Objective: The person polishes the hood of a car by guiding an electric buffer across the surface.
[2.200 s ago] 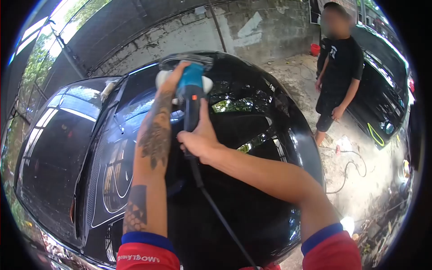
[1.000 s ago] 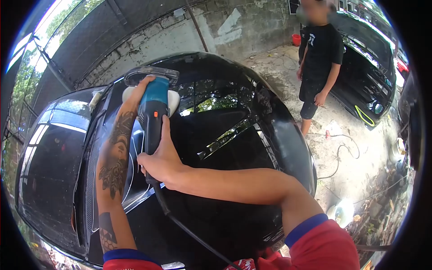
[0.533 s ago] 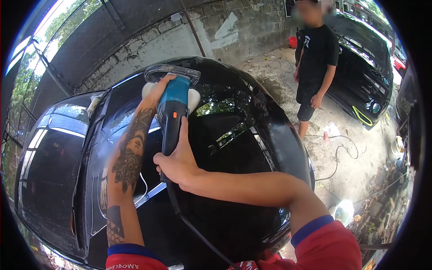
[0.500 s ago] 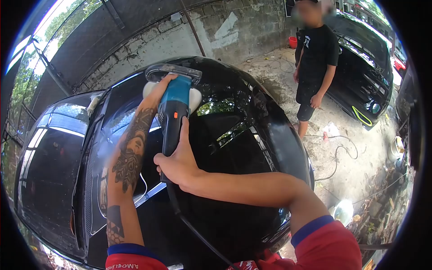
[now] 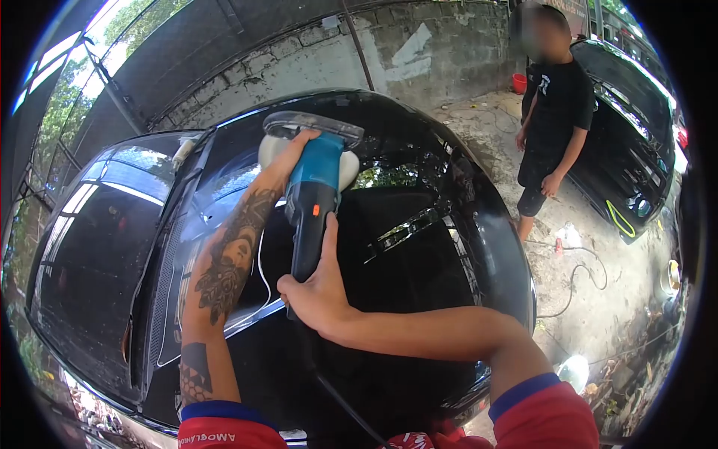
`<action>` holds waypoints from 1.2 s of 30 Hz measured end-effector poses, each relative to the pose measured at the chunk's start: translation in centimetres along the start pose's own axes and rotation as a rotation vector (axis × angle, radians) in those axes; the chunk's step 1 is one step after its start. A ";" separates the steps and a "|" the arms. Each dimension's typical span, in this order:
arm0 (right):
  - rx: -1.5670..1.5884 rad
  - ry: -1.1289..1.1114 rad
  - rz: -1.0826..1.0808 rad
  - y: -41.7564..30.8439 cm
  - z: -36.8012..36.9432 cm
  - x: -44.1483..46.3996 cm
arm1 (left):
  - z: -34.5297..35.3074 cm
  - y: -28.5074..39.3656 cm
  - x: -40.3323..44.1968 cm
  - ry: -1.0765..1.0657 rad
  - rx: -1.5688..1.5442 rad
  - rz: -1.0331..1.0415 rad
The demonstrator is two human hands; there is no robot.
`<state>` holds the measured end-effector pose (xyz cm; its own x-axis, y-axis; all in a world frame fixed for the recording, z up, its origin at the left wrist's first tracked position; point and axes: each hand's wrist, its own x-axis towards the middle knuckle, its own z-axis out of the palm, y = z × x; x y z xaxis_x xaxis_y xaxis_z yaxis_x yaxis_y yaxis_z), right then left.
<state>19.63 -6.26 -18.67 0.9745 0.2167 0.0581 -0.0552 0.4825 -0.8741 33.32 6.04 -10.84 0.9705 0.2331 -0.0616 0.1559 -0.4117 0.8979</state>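
Note:
A blue and black corded polisher point(image 5: 318, 168) with an orange switch rests its pale round pad on the glossy black hood of a car point(image 5: 396, 292). My left hand point(image 5: 298, 146), on the tattooed arm, is closed at the front of the tool by its clear-looking guard handle; part of its grip is hidden. Around the rear black handle wraps my right hand point(image 5: 318, 293), with one finger stretched along the body. The power cord point(image 5: 348, 408) trails from the handle back across the hood toward me.
A person in black point(image 5: 557, 112) stands beyond the hood at the right. Behind them is another dark car point(image 5: 624, 127). A cable point(image 5: 576, 277) loops on the concrete, and a red bucket point(image 5: 519, 83) stands near the block wall point(image 5: 299, 67). The windshield point(image 5: 105, 232) lies left.
The whole scene has shifted right in view as the camera turned. Both hands keep hold of the polisher, which has moved only slightly over the hood.

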 end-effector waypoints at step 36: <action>-0.026 -0.154 0.172 -2.5 1.3 5.7 | -1.9 3.0 5.4 0.001 -0.093 -0.061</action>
<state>25.04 -5.12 -15.57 0.9063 0.4220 -0.0218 -0.2101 0.4053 -0.8897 38.64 7.71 -7.64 0.9595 0.2565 -0.1167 0.1968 -0.3134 0.9290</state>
